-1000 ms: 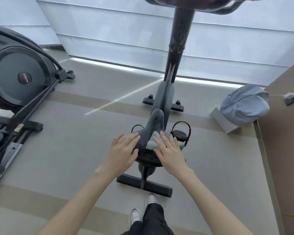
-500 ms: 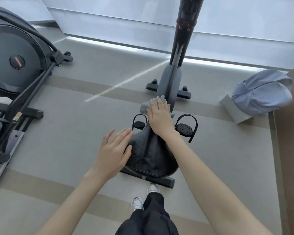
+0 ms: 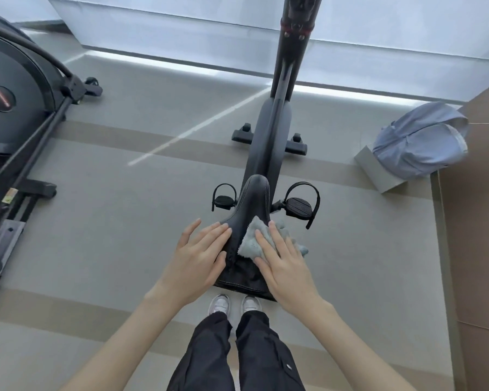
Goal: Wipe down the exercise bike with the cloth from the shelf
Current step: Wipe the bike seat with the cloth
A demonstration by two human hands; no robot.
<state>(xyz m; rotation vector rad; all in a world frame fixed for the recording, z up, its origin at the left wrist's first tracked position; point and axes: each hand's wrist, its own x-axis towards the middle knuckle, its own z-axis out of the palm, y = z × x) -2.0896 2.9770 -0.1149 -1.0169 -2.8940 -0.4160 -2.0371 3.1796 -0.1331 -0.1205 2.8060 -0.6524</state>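
A black exercise bike (image 3: pixel 268 136) stands in front of me, its saddle (image 3: pixel 253 198) pointing away and its post rising to the top edge. A grey-blue cloth (image 3: pixel 251 238) lies on the right rear part of the saddle. My right hand (image 3: pixel 285 263) presses flat on the cloth with straight fingers. My left hand (image 3: pixel 198 255) rests open against the saddle's left side, fingers spread. Black pedals with straps stick out on both sides of the saddle.
An elliptical trainer (image 3: pixel 17 114) fills the left side. A light blue backpack (image 3: pixel 418 139) sits on a grey block at the right, beside a brown surface (image 3: pixel 480 221). A pale wall runs along the back. My feet stand just behind the bike.
My right hand has drawn the cloth back from the saddle's nose to its rear right part. My left hand has stayed at the saddle's left side.
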